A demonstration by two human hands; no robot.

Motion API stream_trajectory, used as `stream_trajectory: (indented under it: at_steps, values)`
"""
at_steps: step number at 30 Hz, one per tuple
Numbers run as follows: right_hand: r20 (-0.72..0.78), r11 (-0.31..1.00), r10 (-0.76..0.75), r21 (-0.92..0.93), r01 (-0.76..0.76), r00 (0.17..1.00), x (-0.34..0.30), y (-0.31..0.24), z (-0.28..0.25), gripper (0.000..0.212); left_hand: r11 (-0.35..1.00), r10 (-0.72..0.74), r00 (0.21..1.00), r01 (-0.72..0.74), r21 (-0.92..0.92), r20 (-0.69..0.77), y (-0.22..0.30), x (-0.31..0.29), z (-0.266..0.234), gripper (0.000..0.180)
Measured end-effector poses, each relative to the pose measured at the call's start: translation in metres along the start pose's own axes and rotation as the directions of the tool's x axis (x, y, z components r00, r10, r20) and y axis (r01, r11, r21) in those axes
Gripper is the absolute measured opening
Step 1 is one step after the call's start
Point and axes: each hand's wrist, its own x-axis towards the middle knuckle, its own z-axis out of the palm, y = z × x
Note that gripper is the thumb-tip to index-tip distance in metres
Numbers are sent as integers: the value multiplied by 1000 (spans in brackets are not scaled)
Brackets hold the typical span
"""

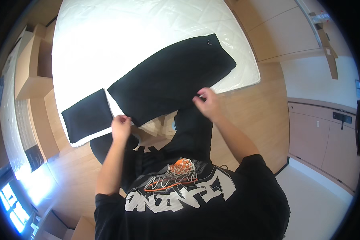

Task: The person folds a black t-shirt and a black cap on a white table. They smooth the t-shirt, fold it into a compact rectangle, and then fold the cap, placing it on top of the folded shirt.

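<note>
A pair of black trousers (168, 74), folded lengthwise, lies flat and slanted across the white mattress (120, 36). A small pale ring-shaped mark shows near its far right end. At the near left end of the trousers, my left hand (121, 127) has its fingers pinched together at the edge. My right hand (208, 106) is closed on the near edge, further right, thumb against curled fingers. Left of the trousers lies a black folded cloth (88, 116), a neat rectangle, with a strip of white mattress between the two.
My black-clad legs are against the mattress's near side, above a wooden floor (244, 108). Open cardboard boxes (44, 124) stand at the left, beside a plastic-wrapped panel (18, 100). Pale cabinets (284, 36) are at the far right, and a door (324, 136) with a dark handle is at the right.
</note>
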Motion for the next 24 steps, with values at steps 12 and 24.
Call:
stream_trajectory:
  at_steps: [12,24]
  values:
    - [155,910,-105,-384,158,982,-16,-18,26,20,825,-313,939,342,-450,140,-8,-15,54,24]
    - [-12,942,-158,-301,148,987,-33,-6,51,19,560,-167,896,430,-708,412,-44,-22,44,30]
